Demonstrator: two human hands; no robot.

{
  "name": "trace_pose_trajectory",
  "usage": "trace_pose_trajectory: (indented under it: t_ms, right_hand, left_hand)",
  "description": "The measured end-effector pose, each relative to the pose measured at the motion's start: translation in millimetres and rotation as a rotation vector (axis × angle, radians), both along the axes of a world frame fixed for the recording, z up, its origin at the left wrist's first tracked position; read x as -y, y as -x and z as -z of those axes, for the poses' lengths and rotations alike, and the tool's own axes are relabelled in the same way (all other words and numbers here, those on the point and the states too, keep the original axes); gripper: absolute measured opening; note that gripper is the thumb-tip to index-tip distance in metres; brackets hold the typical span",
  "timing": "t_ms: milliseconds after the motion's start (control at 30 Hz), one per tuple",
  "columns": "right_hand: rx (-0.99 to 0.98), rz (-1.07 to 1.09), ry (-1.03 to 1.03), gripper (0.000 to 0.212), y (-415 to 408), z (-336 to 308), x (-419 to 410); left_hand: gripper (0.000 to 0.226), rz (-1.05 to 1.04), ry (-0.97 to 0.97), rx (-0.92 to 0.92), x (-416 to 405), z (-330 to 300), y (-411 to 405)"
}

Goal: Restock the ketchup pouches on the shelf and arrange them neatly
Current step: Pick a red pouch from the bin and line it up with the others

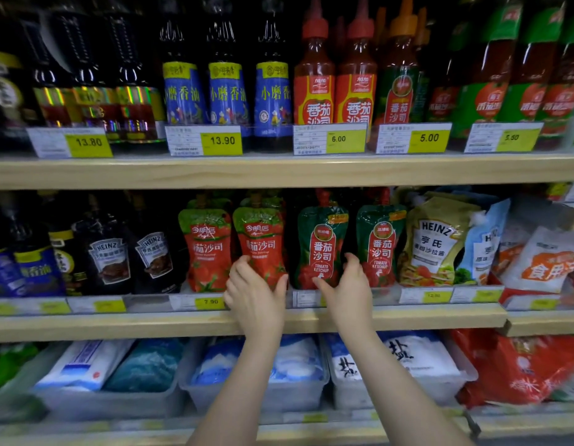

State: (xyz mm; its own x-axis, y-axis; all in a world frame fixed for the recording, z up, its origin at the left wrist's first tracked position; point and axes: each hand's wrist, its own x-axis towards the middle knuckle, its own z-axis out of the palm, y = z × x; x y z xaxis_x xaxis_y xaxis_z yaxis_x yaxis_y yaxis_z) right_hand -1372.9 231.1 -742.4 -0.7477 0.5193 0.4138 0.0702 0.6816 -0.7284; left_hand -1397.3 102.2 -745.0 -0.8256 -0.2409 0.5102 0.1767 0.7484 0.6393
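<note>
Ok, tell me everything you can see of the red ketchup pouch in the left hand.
The red ketchup pouch is glossy plastic, green at the top, red below, with tomato pictures and white lettering; its spout is in shadow. It stands upright on the middle shelf, right of its twin and left of a dark green pouch. The left hand grips its lower part, thumb on the right edge.

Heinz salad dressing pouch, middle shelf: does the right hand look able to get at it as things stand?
Probably yes. The Heinz salad dressing pouch stands at the shelf front, with only one dark green ketchup pouch between it and the right hand; just the low price rail fronts it.
</note>
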Motion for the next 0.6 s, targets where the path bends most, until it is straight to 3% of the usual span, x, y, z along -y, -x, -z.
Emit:
trace_pose_trajectory:
  t_ms: [200,333,400,500,600]
  right_hand:
    - [-0.018,0.023,-0.033,0.061,6,5,1]
    - [-0.017,0.012,0.01,0.066,3,1,2]
    - [-0.118,0.028,0.001,0.072,-5,0,5]
    - [-0.253,-0.099,-0.103,0.068,-16,0,30]
    - [-0.111,-0.249,-0.06,0.073,-6,0,64]
  left_hand:
    - [0.064,-0.069,0.022,-0.028,-3,4,12]
    - [0.064,-0.034,-0.045,-0.026,-3,1,9]
    - [0.065,0.032,-0.132,-0.112,7,4,3]
    - [0.068,0.057,-0.206,-0.257,43,11,-1]
    - [0.087,-0.059,-0.172,-0.177,77,13,11]
